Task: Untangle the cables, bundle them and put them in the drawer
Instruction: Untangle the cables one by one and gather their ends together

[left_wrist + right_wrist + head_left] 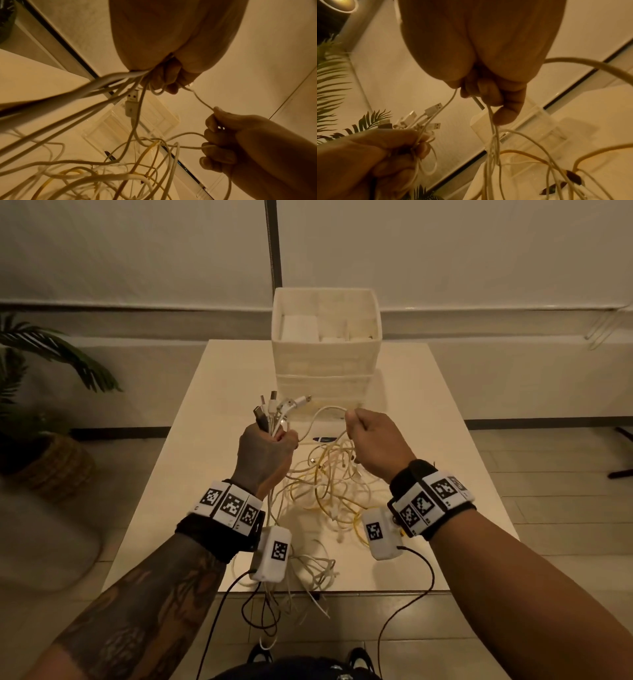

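**Still sorting plug ends from the tangle**

Pale counter point(428, 440) under dim light carries a white drawer unit point(326, 347) at its far edge. Seen from the head, the left hand point(265, 455) clenches a bunch of plug ends point(274, 409), and the cables point(329, 487) sprawl in a knot below. From the left wrist, the right hand point(240, 143) pinches one strand. The right wrist view shows that strand point(436, 115) running between both hands (fairly taut). Untangling, I'd say; next, drawing it free gently.

Cables point(325, 487) lie on the table point(445, 440) before the drawer unit point(325, 350).
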Available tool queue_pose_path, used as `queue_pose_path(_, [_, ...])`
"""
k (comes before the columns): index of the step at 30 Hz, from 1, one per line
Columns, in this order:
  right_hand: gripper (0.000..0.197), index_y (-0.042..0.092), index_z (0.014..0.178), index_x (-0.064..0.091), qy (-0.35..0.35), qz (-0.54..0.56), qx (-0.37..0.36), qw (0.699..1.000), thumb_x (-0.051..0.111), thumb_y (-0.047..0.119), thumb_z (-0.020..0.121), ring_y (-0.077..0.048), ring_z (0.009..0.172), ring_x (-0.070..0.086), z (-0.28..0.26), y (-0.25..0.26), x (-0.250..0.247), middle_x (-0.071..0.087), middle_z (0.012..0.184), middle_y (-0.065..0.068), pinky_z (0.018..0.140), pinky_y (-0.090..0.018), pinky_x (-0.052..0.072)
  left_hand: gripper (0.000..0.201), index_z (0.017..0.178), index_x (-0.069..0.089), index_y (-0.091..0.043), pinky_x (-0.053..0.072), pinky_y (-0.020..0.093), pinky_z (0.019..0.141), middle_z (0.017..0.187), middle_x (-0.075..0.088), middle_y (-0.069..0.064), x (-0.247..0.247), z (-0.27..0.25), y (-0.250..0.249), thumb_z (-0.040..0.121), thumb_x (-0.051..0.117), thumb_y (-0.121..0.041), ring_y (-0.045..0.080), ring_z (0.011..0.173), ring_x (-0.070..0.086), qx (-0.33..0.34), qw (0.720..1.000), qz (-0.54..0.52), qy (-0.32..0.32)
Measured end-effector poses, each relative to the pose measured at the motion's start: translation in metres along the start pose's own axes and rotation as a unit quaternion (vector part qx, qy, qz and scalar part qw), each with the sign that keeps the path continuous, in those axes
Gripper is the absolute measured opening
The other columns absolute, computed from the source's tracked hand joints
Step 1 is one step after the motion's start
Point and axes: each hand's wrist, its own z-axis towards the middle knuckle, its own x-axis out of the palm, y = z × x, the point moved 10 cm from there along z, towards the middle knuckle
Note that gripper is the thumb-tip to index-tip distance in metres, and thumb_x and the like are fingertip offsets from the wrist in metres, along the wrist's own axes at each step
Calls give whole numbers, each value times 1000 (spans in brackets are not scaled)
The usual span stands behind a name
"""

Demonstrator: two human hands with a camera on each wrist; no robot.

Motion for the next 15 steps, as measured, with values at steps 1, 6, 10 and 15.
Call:
queue_pose_path(1, [46,17,59,37,9,-13,-8,1000,39,33,102,-12,53,38,-1,2,0,38,55,6,57,-31,39,21,68,61,-12,43,32,56,61,61,5,0,-1,-2,85,68,-23,19,55,52,1,1000,-8,0])
queue_pose_path(6, [37,17,63,52,101,-139,-67,983,46,28,98,-11,56,45,-15,16,25,52,60,3,57,-29,35,50,53,44,-20,35,26,48,49,48,-5,12,-14,-22,74,77,-51,13,46,40,46,998,-12,42])
queue_pose_path(10, [21,16,104,64,162,-75,-29,984,45,18,96,-12,73,57,-23,15,51,65,88,-1,66,-29,44,51,50,42,-22,33,19,44,37,42,-14,31,-19,-24,75,78,-48,3,38,37,41,997,6,70])
queue_pose_path(15, [25,16,119,59,189,-75,-70,977,42,18,100,-14,92,59,-28,26,56,65,107,2,80,-29,48,32,60,56,-16,40,22,50,51,54,-7,31,-14,-19,85,73,-27,7,47,49,9,997,-44,66])
